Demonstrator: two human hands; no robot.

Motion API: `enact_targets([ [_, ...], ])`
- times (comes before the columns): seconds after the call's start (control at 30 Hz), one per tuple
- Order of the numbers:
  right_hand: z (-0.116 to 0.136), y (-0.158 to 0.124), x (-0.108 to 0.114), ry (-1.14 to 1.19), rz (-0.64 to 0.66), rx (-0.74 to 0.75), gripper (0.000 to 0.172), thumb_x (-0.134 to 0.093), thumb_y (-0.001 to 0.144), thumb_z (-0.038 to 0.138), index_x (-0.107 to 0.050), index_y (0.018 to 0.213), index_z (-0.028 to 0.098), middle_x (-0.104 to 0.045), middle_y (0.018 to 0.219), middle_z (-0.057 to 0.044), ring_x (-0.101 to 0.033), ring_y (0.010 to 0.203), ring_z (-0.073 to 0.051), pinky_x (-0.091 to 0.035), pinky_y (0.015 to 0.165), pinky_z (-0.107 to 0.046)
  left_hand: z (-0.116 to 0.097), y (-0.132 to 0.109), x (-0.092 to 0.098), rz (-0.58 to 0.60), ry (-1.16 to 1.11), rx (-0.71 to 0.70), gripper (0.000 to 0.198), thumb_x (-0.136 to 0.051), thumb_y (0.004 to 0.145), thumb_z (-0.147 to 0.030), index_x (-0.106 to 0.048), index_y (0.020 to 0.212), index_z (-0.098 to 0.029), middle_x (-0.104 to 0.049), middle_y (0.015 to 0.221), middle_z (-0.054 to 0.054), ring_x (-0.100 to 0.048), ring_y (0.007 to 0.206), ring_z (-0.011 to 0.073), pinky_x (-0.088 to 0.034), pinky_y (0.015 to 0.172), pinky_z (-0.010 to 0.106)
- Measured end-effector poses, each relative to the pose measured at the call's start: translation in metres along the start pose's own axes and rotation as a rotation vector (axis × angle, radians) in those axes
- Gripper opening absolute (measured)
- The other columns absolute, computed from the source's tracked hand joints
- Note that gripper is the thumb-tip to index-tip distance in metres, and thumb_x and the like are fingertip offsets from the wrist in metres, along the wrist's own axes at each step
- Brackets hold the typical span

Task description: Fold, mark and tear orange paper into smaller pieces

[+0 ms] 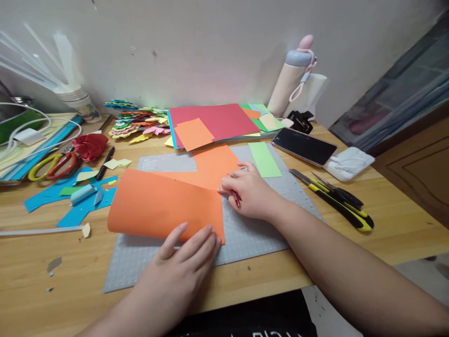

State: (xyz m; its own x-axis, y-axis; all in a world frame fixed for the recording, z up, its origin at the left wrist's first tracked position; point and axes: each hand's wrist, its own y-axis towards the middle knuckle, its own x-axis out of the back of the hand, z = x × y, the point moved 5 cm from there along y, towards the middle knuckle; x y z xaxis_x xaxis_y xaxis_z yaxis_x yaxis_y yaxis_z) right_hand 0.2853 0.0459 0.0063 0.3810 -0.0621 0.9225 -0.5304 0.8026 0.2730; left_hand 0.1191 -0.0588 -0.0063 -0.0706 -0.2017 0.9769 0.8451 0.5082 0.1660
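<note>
An orange sheet of paper [164, 206] is folded over loosely, its left side a rounded, uncreased bend. My left hand [185, 255] lies with outstretched fingers on its lower edge near the right corner. At the sheet's upper right corner, my right hand [247, 192] is closed, thumb and forefinger at the paper. A slim pencil [237, 200] with a red and dark end pokes out from under that hand; the rest is mostly hidden by the fingers. Beneath the paper is a grey cutting mat [252, 241]. A light green strip [264, 159] lies just beyond my right hand.
Right of the mat are a yellow-black utility knife [336, 201], dark scissors [342, 193], a phone [305, 146] and a white case [351, 163]. Behind stand stacked coloured papers [224, 119] and a bottle [289, 79]. Left lie blue scraps [77, 210] and red-yellow-handled scissors [54, 166].
</note>
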Motion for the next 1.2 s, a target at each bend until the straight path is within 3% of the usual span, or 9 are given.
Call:
enact_targets([
  [0.27, 0.0, -0.0002, -0.002, 0.02, -0.028, 0.038, 0.016, -0.05, 0.068, 0.007, -0.048, 0.073, 0.022, -0.058, 0.065, 0.002, -0.057, 0.07, -0.016, -0.024, 0.102, -0.042, 0.0019, -0.0038, -0.0024, 0.015, -0.024, 0.024, 0.047, -0.044, 0.09, -0.023, -0.044, 0.137, -0.023, -0.052, 0.137, -0.002, -0.033, 0.133, 0.0105, 0.011, 0.116, 0.037],
  [0.57, -0.0028, 0.0018, -0.0069, 0.146, -0.025, 0.045, 0.027, -0.046, 0.064, 0.002, -0.031, 0.069, 0.024, -0.057, 0.06, 0.006, -0.061, 0.067, -0.015, -0.032, 0.099, -0.038, 0.0014, -0.0008, -0.0004, -0.042, 0.034, -0.027, 0.044, -0.041, 0.091, -0.02, -0.048, 0.135, -0.019, -0.055, 0.135, 0.0, -0.033, 0.133, 0.0131, 0.008, 0.116, 0.041],
  [0.83, -0.004, 0.0019, -0.0067, 0.196, -0.026, 0.029, 0.026, -0.046, 0.068, 0.002, -0.033, 0.071, 0.025, -0.064, 0.069, 0.004, -0.063, 0.073, -0.016, -0.033, 0.101, -0.039, 0.0027, -0.0012, -0.0025, -0.047, -0.014, -0.015, 0.044, -0.043, 0.091, -0.022, -0.048, 0.135, -0.019, -0.056, 0.134, 0.001, -0.036, 0.131, 0.0131, 0.008, 0.116, 0.041],
  [1.2, -0.0041, 0.0032, -0.0059, 0.237, -0.001, -0.01, 0.027, -0.045, 0.067, 0.0, -0.034, 0.07, 0.025, -0.059, 0.067, 0.005, -0.063, 0.075, -0.017, -0.035, 0.098, -0.042, 0.0027, 0.0001, -0.0033, -0.067, -0.04, -0.016, 0.042, -0.043, 0.091, -0.022, -0.05, 0.132, -0.018, -0.059, 0.13, 0.003, -0.042, 0.127, 0.0153, 0.007, 0.116, 0.042],
])
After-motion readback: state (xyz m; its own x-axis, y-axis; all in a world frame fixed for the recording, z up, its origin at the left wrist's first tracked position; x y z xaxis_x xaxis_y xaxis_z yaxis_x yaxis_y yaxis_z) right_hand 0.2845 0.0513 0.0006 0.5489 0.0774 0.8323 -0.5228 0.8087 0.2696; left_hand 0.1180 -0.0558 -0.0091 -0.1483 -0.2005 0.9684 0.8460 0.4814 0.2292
